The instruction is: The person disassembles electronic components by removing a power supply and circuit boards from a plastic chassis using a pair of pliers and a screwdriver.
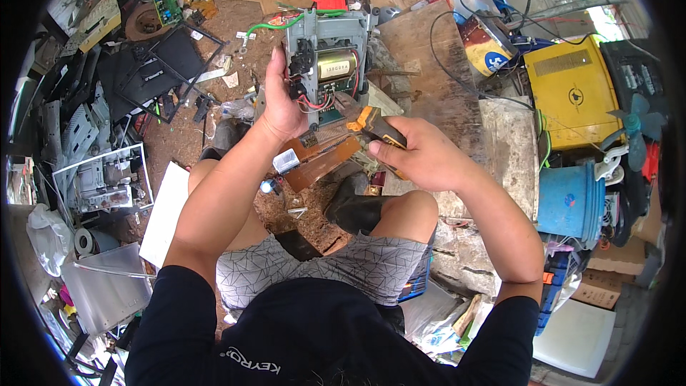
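Observation:
My left hand (284, 100) grips the left side of a grey metal device frame (330, 28), keeping it raised in front of me. Inside the frame are a shiny gold cylindrical part (336, 64), a green circuit board (341, 87) and red and black wires (312, 104). A green wire (275, 26) trails from its upper left. My right hand (425, 150) is closed round yellow-and-black pliers (377, 129). Their tip points at the frame's lower right, near the wires; contact there is unclear. Below the frame lies a flat orange-brown piece (321, 164).
Black plastic frames and scrap panels (168, 64) pile up on the left. A wooden board (436, 64) lies to the right. Farther right stand a yellow metal case (575, 93), a blue bucket (569, 200) and a fan blade (634, 123). Loose cables (443, 50) cross the upper right.

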Demonstrator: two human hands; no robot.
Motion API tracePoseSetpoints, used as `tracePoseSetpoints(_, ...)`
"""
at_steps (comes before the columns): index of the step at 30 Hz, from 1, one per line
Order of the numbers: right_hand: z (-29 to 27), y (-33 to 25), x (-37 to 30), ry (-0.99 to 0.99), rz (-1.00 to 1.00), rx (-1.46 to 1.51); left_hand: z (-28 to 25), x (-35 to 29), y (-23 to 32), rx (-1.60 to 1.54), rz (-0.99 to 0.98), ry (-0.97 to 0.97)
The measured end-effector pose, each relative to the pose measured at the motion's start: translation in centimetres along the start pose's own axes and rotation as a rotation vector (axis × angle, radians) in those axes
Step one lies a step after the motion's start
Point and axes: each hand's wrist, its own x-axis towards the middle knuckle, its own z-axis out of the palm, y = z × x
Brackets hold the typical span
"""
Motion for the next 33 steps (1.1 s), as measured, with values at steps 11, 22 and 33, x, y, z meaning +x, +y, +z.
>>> tracePoseSetpoints(11,0.3,0.0,0.1,-0.029,0.064,0.018,0.1,-0.2,0.3,0.009,-0.004,-0.013)
tracePoseSetpoints(22,2.8,0.4,-1.3,0.22,-0.323,-0.197,-0.1,0.2,0.5,-0.028,-0.024,-0.006)
tracePoseSetpoints(33,1.7,2.1,-1.2,0.094,-0.079,0.032,0.3,0.1,0.9,-0.046,-0.012,0.007)
